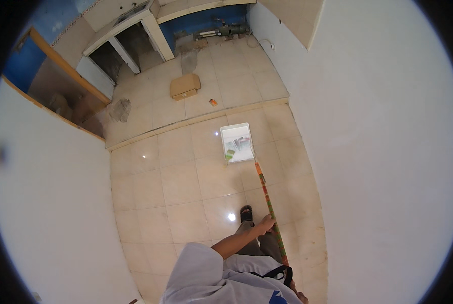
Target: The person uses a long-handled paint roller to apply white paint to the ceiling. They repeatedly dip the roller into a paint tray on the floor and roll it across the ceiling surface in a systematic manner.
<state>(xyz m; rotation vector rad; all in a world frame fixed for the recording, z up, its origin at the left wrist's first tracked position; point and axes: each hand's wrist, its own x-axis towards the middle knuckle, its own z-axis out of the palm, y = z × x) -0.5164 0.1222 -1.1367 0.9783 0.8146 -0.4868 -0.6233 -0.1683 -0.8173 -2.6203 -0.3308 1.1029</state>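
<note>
My left hand is closed around the middle of a long pole wrapped in a red and green pattern. Lower down, my right hand is at the pole's near end beside my hip; its fingers look curled there, though my shirt and a black strap partly hide them. The pole slants away from me to an orange end, from which a thin rod runs to the right edge of a white paint tray. Inside the tray are white paint, a green patch and greyish-red shapes too small to make out. No roller head can be told apart.
A low step crosses the tiled floor beyond the tray. On it lie a brown cardboard box and a small orange packet. White walls flank both sides. A counter and a pump are at the back, a wood-framed doorway at left.
</note>
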